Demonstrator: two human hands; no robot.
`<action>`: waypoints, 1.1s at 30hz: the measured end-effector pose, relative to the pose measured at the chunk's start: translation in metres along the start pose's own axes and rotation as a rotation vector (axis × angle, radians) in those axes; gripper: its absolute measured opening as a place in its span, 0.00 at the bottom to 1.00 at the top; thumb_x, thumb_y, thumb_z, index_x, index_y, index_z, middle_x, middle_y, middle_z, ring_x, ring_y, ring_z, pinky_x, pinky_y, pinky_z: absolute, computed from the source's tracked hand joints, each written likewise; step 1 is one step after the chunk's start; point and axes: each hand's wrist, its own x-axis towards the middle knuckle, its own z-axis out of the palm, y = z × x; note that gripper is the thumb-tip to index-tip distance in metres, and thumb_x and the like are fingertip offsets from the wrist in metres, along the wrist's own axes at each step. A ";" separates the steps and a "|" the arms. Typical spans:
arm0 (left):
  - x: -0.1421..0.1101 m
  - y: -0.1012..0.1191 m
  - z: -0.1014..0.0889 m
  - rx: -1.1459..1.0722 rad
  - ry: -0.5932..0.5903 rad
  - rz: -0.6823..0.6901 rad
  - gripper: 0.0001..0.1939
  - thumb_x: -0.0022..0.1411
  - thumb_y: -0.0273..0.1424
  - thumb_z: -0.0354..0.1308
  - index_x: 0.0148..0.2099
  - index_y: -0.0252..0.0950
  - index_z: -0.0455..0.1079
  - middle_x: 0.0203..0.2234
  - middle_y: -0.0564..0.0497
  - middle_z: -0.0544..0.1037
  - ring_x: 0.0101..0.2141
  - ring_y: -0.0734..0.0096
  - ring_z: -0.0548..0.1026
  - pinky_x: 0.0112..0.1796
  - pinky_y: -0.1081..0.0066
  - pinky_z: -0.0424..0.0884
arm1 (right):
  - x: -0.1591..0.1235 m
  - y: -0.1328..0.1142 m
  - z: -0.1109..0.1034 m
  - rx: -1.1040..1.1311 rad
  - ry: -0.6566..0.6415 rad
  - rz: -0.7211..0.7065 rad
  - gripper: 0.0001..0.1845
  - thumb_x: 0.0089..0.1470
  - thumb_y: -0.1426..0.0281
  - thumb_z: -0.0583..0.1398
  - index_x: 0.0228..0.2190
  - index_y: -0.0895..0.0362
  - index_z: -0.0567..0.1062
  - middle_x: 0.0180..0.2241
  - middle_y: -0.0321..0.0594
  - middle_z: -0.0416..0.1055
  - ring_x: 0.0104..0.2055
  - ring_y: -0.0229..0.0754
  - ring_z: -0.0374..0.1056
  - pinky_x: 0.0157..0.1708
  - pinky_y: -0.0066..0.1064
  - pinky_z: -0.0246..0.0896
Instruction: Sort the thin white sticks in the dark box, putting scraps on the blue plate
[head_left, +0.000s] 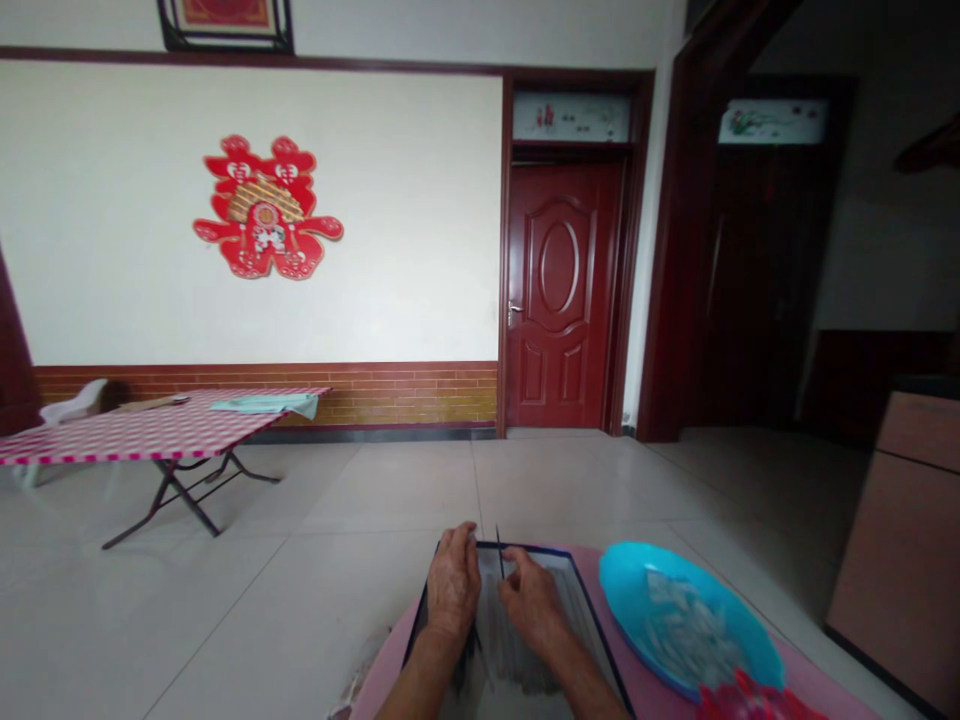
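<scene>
My right hand [531,598] pinches a thin dark stick [498,541] between thumb and fingers, its pointed end up. Close beside it on the left, my left hand [454,583] has its fingers curled together, and whatever they may hold is hidden. Both hands are over a shallow tray [587,593] with a dark blue rim. Rows of thin greyish strips [517,665] lie in the tray, partly covered by my forearms. Several dark thin sticks [469,650] lie by my left wrist. To the right, a bright blue basin [622,580] holds many small pale, translucent pieces [686,620].
Tray and basin rest on a pink round tabletop [380,675]. Something red and spiky [754,700] sits at the basin's near edge. A folding table [180,425] with a checked cloth stands at left, a brown cabinet [900,540] at right. Beyond are tiled floor and a red door [562,300].
</scene>
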 end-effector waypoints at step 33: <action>0.011 0.019 -0.026 -0.095 -0.638 -0.660 0.12 0.55 0.21 0.52 0.38 0.33 0.76 0.38 0.42 0.80 0.44 0.63 0.76 0.45 0.71 0.70 | -0.009 -0.008 -0.017 -0.188 -0.228 -0.087 0.12 0.47 0.77 0.55 0.30 0.58 0.79 0.28 0.38 0.77 0.31 0.39 0.70 0.32 0.26 0.57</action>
